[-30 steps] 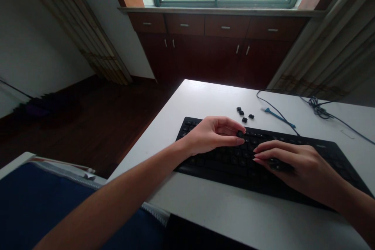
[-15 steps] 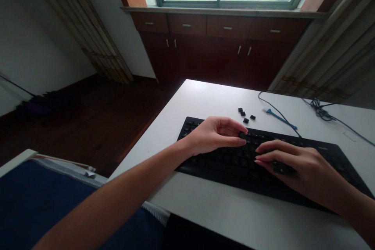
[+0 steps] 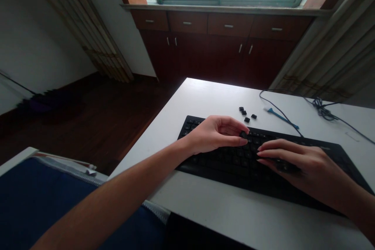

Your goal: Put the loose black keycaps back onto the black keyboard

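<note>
My left hand [image 3: 215, 134] is over the black keyboard [image 3: 222, 168], with its thumb and forefinger pinched on a small black keycap [image 3: 243, 134]. My right hand [image 3: 293, 160] lies curled over the keyboard's right half. A dark shape shows beneath its fingers, but I cannot tell whether that is a held object or only keys. Several loose black keycaps [image 3: 247, 114] lie on the white table [image 3: 222, 207], just beyond the keyboard's far edge.
A blue plastic tool [image 3: 283, 119] and a tangled dark cable [image 3: 322, 114] lie at the table's far right. Dark blue fabric [image 3: 43, 207] fills the lower left. Beyond the table's far edge stand wooden cabinets [image 3: 222, 47] beneath a window.
The view has drifted slightly, so the table appears a little further right. Both hands stay almost in place, and the left still pinches the keycap.
</note>
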`<state>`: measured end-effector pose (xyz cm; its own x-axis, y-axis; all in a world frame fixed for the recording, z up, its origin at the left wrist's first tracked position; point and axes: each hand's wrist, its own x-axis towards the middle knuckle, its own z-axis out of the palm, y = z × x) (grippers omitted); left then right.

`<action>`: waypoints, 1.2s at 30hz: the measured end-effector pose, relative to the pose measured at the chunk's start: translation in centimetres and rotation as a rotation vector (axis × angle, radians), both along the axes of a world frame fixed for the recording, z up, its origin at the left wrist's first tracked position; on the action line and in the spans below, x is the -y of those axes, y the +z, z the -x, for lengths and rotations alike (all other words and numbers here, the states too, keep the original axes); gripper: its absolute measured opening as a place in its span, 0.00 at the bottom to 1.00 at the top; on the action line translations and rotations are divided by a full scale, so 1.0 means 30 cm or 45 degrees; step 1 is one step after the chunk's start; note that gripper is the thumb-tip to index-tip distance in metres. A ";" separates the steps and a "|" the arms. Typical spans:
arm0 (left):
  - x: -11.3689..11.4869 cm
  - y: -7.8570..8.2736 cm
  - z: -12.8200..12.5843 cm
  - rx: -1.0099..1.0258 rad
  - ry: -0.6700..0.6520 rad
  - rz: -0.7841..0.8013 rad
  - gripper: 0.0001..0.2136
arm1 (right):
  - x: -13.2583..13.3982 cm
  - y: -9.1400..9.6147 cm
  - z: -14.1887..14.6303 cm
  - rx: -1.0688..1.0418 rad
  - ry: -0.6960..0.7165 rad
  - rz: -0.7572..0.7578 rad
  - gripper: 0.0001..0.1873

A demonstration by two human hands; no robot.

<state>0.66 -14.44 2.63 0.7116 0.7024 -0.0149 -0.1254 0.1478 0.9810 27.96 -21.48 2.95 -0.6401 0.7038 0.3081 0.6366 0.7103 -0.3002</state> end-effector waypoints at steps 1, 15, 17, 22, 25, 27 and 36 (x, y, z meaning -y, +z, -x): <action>0.000 0.000 0.000 -0.002 0.003 0.001 0.18 | 0.000 -0.004 0.000 0.001 -0.003 0.008 0.13; -0.004 -0.006 -0.001 0.007 -0.006 0.001 0.18 | 0.004 0.002 0.014 -0.041 0.000 0.031 0.12; -0.005 -0.006 -0.001 0.004 0.000 -0.002 0.18 | 0.003 -0.004 0.008 -0.015 0.001 0.037 0.12; -0.004 -0.004 -0.002 -0.012 0.011 -0.006 0.18 | 0.003 -0.005 0.005 0.007 0.026 0.042 0.12; -0.003 -0.003 -0.002 -0.008 0.014 0.003 0.18 | 0.011 0.014 0.025 -0.145 -0.034 0.029 0.07; -0.004 -0.005 -0.003 -0.003 0.012 0.003 0.19 | 0.017 0.036 0.046 -0.422 -0.163 0.055 0.05; -0.011 -0.023 -0.003 0.022 0.141 0.005 0.20 | -0.016 0.158 0.222 -1.597 -0.059 0.821 0.28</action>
